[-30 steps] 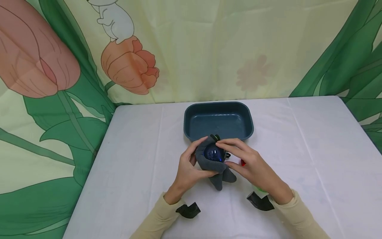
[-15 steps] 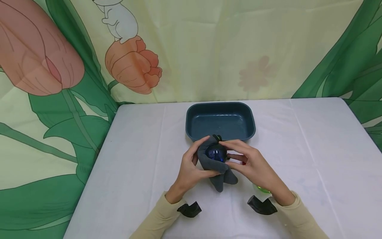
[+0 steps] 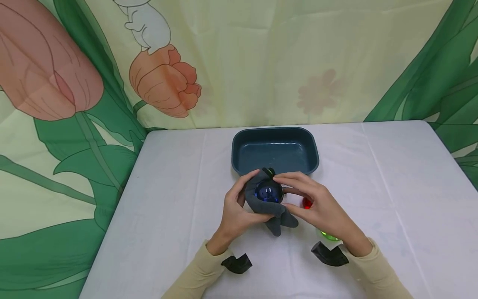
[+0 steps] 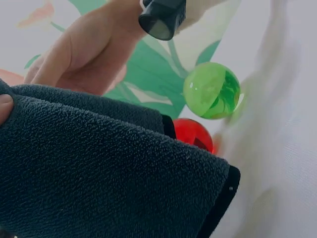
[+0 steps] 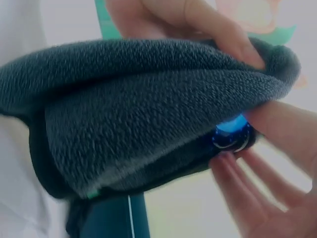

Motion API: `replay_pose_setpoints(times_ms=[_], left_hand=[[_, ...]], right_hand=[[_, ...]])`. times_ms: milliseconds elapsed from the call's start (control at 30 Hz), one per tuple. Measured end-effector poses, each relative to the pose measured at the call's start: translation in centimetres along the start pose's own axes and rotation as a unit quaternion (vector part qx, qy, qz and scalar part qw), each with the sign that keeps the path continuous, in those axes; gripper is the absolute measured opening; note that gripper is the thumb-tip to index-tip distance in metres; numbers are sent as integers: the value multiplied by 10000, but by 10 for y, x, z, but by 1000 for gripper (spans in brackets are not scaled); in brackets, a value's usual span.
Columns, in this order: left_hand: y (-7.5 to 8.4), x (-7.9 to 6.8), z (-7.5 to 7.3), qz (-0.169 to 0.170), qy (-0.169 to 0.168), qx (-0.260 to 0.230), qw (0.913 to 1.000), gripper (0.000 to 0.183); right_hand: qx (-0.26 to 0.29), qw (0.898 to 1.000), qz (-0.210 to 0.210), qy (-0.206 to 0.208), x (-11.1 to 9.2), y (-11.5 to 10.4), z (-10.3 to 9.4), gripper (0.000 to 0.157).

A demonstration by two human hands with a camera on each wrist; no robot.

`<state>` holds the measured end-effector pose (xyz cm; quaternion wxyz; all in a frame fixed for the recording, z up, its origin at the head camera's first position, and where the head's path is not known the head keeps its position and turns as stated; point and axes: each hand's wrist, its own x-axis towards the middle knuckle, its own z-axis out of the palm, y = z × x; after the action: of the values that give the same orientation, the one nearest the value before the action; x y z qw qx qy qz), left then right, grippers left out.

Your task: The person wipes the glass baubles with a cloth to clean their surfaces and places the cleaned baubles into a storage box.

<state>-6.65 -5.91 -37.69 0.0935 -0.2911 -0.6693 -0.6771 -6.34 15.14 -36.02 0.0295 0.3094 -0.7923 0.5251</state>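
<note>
A shiny dark blue ball [image 3: 269, 191] sits in the fold of a dark grey terry cloth [image 3: 259, 204], just in front of the basin. My left hand [image 3: 239, 211] grips the cloth from the left, thumb in front and fingers behind, wrapping it about the ball. From the right, my right hand [image 3: 311, 201] pinches the ball between thumb and fingertips. The right wrist view shows only a bit of the blue ball [image 5: 233, 128] below the cloth [image 5: 148, 104], between the right thumb and fingers. The cloth's dark-edged ends hang down below the left hand.
A dark teal rectangular basin [image 3: 274, 171] stands behind the hands. A red ball [image 3: 307, 203] and a clear green ball [image 3: 330, 236] lie on the white-covered table [image 3: 168, 199], partly hidden by the right hand. Behind the table hangs a flower-printed curtain [image 3: 242, 62].
The right hand's fingers shift on the blue ball, which turns slightly within the cloth. More of the red ball shows now. The left hand keeps its grip on the cloth.
</note>
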Motion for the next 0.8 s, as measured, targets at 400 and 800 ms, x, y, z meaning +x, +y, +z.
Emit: replay_pose_setpoints(times_ms=[400, 800], left_hand=[[0, 0, 0, -179, -63, -199, 9996, 79], [1, 0, -1, -195, -198, -160, 9995, 82]], right_hand=[[-908, 9905, -1029, -1, 0, 3, 0, 37], [-1238, 9876, -964, -52, -1, 1, 1, 43]])
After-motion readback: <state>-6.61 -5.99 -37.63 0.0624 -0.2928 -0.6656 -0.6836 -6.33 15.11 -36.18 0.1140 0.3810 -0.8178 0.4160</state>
